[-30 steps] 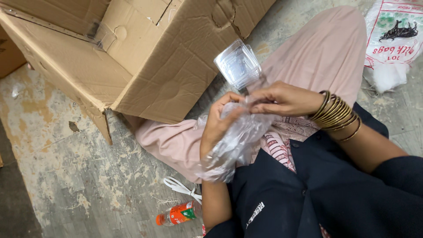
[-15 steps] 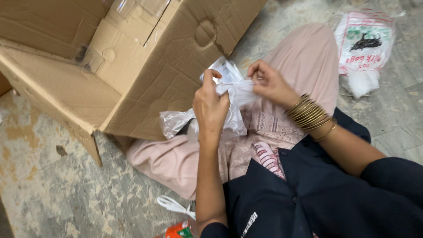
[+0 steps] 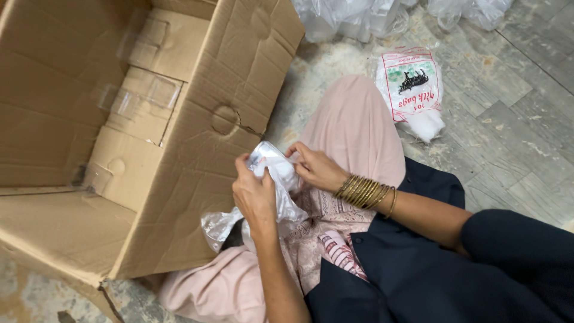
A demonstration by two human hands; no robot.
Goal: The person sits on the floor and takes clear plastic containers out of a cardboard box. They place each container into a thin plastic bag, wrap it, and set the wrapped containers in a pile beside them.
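1. Gripping a clear plastic bag point(image 3: 272, 179) above the lap, the left hand point(image 3: 256, 196) had its fingers curled shut on the bag's left side.
2. The right hand point(image 3: 315, 168), at 3 o'clock of the bag, pinched its top edge with thumb and fingertips closed.
3. The film looked thin; pulling the two hands apart could have torn it.
4. Its loose tail hung toward 7 o'clock, against the cardboard box point(image 3: 179, 137), and might have snagged on the flap.
5. The gold bangles point(image 3: 366, 191) could have caught the film.
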